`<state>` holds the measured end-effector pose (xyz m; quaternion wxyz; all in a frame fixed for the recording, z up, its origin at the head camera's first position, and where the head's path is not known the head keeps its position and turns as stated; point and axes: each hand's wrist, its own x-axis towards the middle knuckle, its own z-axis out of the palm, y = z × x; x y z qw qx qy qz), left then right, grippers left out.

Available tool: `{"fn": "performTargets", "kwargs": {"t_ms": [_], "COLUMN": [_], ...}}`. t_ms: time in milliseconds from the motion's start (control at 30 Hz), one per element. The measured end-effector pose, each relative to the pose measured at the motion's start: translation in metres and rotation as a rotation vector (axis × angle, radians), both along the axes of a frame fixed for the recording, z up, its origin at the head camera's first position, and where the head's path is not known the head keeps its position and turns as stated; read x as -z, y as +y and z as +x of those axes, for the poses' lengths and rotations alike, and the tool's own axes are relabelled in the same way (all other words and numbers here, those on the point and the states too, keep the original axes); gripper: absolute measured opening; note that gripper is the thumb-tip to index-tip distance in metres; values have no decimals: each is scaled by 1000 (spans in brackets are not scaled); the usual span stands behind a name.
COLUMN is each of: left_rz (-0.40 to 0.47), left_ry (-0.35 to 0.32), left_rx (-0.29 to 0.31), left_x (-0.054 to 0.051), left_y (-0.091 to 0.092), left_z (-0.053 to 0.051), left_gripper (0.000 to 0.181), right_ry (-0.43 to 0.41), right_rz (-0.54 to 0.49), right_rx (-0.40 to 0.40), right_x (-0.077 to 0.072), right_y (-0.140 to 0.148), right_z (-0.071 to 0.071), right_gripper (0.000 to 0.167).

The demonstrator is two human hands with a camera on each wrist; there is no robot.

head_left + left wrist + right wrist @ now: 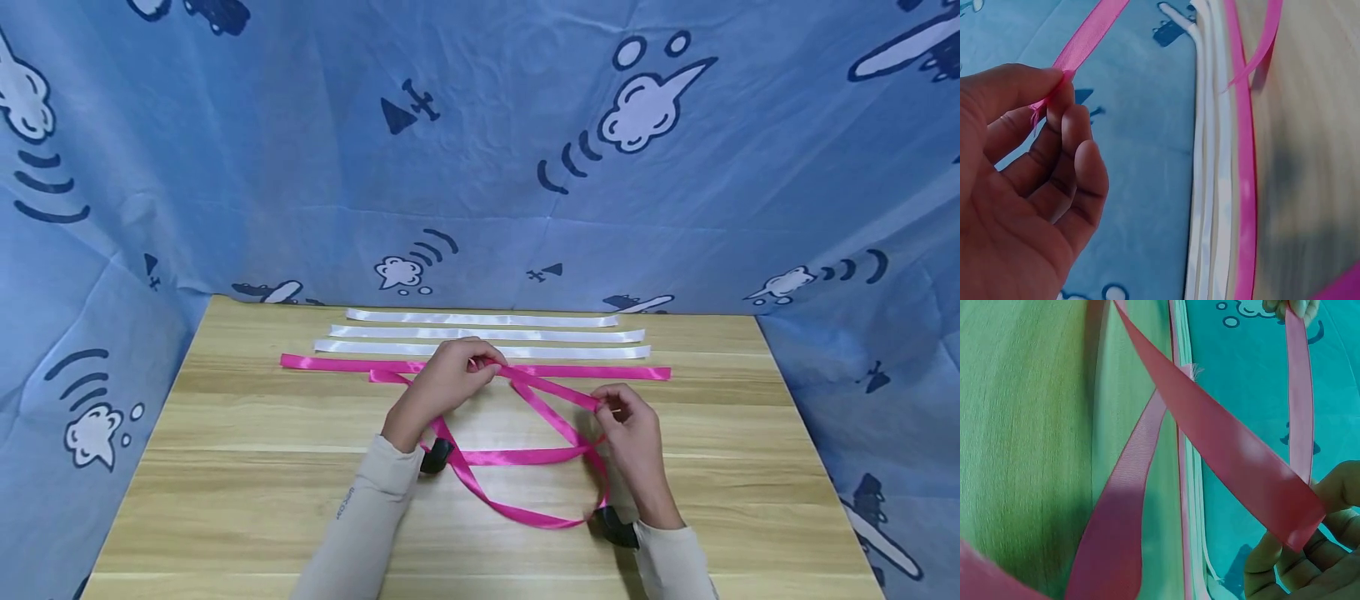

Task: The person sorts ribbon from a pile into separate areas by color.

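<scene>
The fingers of the left hand point(450, 379) are drawn together at the thumb and index, pinching 1 end of a pink ribbon point(553, 390); the others curl loosely, clear of the ribbon. The fingers of the right hand point(633, 429) pinch the same ribbon at a fold, thumb opposed to the fingertips.

The held ribbon is satin and flat, running straight between the 2 hands above the bench point(750, 467). Further pink lengths point(521, 457) lie in crossing, curved runs between the forearms; whether they form 1 piece or more cannot be told. Beyond them, a straight pink ribbon point(615, 372) extends across the bench—parallel to 3 white ribbons point(487, 334) set near the bench's far edge, in front of a printed blue cloth point(480, 183).

The left wrist view shows frayed threads point(1035, 119) projecting below the pinch, too small to read in the head view. The right wrist view shows the fold point(1302, 532) at the fingers—1 run leading to the left hand, a second crossing back over the bench—and another frayed end point(1191, 371) beside the laid ribbons.
</scene>
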<state>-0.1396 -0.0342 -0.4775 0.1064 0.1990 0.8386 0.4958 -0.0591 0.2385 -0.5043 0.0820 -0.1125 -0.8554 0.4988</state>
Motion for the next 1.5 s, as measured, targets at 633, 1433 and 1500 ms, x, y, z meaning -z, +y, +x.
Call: {"fn": "performTargets", "kwargs": {"t_ms": [633, 1433, 1500], "left_rz": [51, -17, -22], "left_ry": [-97, -161, -169], "left_rx": [-119, -281, -291], "left_x": [-6, 18, 19], "left_y": [-73, -138, -140], "left_z": [19, 42, 44], "left_gripper": [12, 13, 14], "right_ry": [-14, -120, -116], "right_rz": [10, 80, 85], "right_rx": [-16, -139, -144], "right_x": [-11, 14, 17], "right_y": [7, 2, -1], "right_z": [5, 9, 6], "right_gripper": [15, 18, 18]}}
